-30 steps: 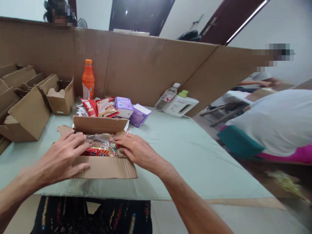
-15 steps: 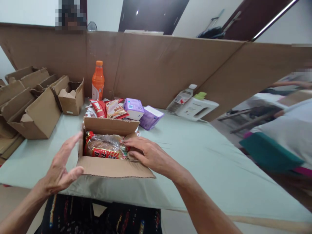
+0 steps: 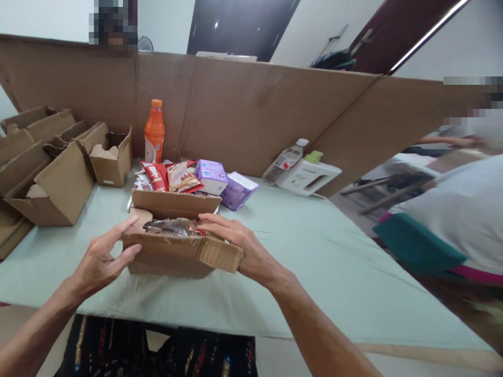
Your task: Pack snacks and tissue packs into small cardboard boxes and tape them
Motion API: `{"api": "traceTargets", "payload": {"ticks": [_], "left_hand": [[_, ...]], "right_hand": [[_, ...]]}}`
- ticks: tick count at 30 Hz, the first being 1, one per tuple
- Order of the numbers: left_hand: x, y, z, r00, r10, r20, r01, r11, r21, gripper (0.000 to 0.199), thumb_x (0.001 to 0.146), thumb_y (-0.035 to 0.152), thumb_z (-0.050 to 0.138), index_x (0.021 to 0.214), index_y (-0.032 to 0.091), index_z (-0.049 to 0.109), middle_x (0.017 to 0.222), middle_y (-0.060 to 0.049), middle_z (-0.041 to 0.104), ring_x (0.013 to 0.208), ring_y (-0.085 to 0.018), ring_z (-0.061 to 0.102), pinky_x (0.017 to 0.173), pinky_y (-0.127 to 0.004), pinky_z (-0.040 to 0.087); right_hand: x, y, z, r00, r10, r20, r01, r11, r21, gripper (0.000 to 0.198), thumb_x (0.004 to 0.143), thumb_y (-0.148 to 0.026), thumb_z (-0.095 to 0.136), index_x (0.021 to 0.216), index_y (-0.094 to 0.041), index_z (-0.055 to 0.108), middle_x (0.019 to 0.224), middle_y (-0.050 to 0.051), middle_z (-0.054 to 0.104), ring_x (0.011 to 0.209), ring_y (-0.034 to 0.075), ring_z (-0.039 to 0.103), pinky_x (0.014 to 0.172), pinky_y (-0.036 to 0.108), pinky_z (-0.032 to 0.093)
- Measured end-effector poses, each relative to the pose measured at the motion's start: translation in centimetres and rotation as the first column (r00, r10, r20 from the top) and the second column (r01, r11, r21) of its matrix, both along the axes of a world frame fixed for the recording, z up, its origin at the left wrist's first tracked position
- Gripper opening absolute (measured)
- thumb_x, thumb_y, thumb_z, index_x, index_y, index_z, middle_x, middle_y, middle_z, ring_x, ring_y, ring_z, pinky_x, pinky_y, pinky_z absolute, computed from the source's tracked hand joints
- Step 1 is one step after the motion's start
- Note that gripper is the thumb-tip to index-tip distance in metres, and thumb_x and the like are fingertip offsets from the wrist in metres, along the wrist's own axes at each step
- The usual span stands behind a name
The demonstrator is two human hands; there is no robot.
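Head view is showing a small brown cardboard box [image 3: 178, 251] sitting near the front edge of the pale green counter [image 3: 314, 262], a clear-wrapped snack packet with a red label [image 3: 173, 226] lying inside. Left hand [image 3: 100, 259] is touching the box's left end with fingers spread, thumb against the near wall. Right hand [image 3: 239, 243] is lying flat, fingers together, pressing the right flap down over the packet. Behind the box, red snack bags [image 3: 168, 175] and purple tissue packs [image 3: 223, 183] are lying together, an orange drink bottle [image 3: 154, 131] standing by the cardboard screen [image 3: 243, 110].
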State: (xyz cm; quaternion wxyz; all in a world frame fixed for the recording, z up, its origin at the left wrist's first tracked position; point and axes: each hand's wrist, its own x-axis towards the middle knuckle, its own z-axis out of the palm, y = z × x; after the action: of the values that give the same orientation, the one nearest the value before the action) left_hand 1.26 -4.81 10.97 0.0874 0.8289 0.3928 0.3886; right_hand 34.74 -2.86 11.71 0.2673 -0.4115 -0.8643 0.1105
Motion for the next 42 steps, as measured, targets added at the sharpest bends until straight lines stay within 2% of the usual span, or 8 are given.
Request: {"api": "traceTargets", "payload": {"ticks": [4, 7, 13, 16, 19, 26, 34, 42], "left_hand": [[1.5, 0.5, -0.5, 0.992, 0.119, 0.043, -0.122, 0.99, 0.071, 0.054, 0.101, 0.027, 0.063, 0.153, 0.025, 0.048, 0.137, -0.01, 0.07, 0.122, -0.025, 0.071, 0.104, -0.037, 0.059], [2.3, 0.5, -0.5, 0.99, 0.132, 0.045, -0.138, 0.978, 0.159, 0.056, 0.1, 0.018, 0.06, 0.154, 0.028, 0.046, 0.141, -0.012, 0.061, 0.127, -0.027, 0.064, 0.106, -0.041, 0.058], [2.3, 0.7, -0.6, 0.99, 0.105, -0.099, -0.079, 0.969, 0.235, 0.072, 0.097, 0.005, 0.053, 0.159, 0.038, 0.038, 0.176, -0.007, 0.012, 0.16, -0.038, 0.021, 0.122, -0.063, 0.038], [1.9, 1.3, -0.9, 0.992, -0.019, -0.127, 0.039, 0.987, 0.156, 0.075, 0.096, 0.005, 0.048, 0.163, 0.033, 0.03, 0.166, -0.01, 0.042, 0.154, -0.032, 0.038, 0.124, -0.058, 0.038], [1.6, 1.9, -1.2, 0.986, -0.085, -0.142, 0.105, 0.984, 0.142, 0.061, 0.096, 0.007, 0.047, 0.153, 0.027, 0.049, 0.142, -0.008, 0.067, 0.136, -0.027, 0.061, 0.123, -0.052, 0.041], [1.6, 2.1, -1.6, 0.985, -0.084, -0.151, 0.109, 0.98, 0.165, 0.044, 0.097, 0.008, 0.043, 0.135, 0.018, 0.062, 0.139, -0.012, 0.069, 0.138, -0.027, 0.058, 0.122, -0.053, 0.042], [1.0, 2.2, -1.9, 0.992, -0.072, -0.1, 0.089, 0.98, 0.179, 0.048, 0.098, 0.01, 0.043, 0.141, 0.024, 0.059, 0.142, -0.007, 0.066, 0.138, -0.026, 0.057, 0.123, -0.049, 0.037], [3.6, -3.6, -2.9, 0.999, -0.028, -0.043, 0.033, 0.992, 0.12, 0.051, 0.098, 0.015, 0.048, 0.144, 0.034, 0.057, 0.149, 0.001, 0.059, 0.14, -0.026, 0.052, 0.128, -0.044, 0.028]], "right_hand": [[0.1, 0.7, 0.0, 0.967, -0.138, -0.216, 0.177, 0.969, 0.174, 0.036, 0.093, -0.024, 0.064, 0.128, -0.026, 0.069, 0.144, 0.014, 0.062, 0.134, 0.031, 0.06, 0.11, 0.053, 0.051], [0.6, 2.2, 0.6, 0.894, -0.23, -0.385, 0.304, 0.942, 0.142, 0.043, 0.099, -0.028, 0.056, 0.142, -0.029, 0.061, 0.148, 0.01, 0.061, 0.14, 0.029, 0.054, 0.112, 0.051, 0.05], [1.0, 2.2, 0.2, 0.983, -0.06, -0.175, 0.039, 0.992, -0.123, 0.044, 0.107, -0.043, 0.045, 0.143, -0.027, 0.063, 0.143, 0.01, 0.067, 0.134, 0.029, 0.06, 0.114, 0.053, 0.048], [1.2, 0.7, -0.5, 1.0, -0.012, 0.002, 0.012, 0.999, -0.034, 0.042, 0.107, -0.041, 0.045, 0.14, -0.027, 0.067, 0.146, 0.011, 0.064, 0.137, 0.03, 0.057, 0.115, 0.057, 0.044], [1.7, -0.6, -0.3, 0.994, 0.034, 0.101, -0.032, 0.999, -0.027, 0.05, 0.107, -0.047, 0.044, 0.153, -0.028, 0.054, 0.158, 0.011, 0.053, 0.146, 0.031, 0.049, 0.116, 0.058, 0.043], [1.2, -0.9, 0.1, 0.948, 0.115, 0.298, -0.126, 0.992, 0.018, 0.08, 0.091, -0.073, 0.06, 0.156, -0.028, 0.049, 0.168, 0.019, 0.035, 0.155, 0.042, 0.031, 0.122, 0.068, 0.028], [-0.1, 1.5, 0.2, 0.918, 0.237, 0.317, -0.234, 0.971, -0.048, 0.08, 0.088, -0.049, 0.077, 0.158, -0.026, 0.046, 0.171, 0.017, 0.03, 0.158, 0.038, 0.022, 0.123, 0.063, 0.03], [2.8, -6.1, 0.8, 0.939, 0.207, 0.276, -0.211, 0.977, -0.016, 0.058, 0.096, -0.041, 0.065, 0.148, -0.017, 0.056, 0.162, 0.016, 0.048, 0.156, 0.032, 0.03, 0.118, 0.058, 0.038]]}}
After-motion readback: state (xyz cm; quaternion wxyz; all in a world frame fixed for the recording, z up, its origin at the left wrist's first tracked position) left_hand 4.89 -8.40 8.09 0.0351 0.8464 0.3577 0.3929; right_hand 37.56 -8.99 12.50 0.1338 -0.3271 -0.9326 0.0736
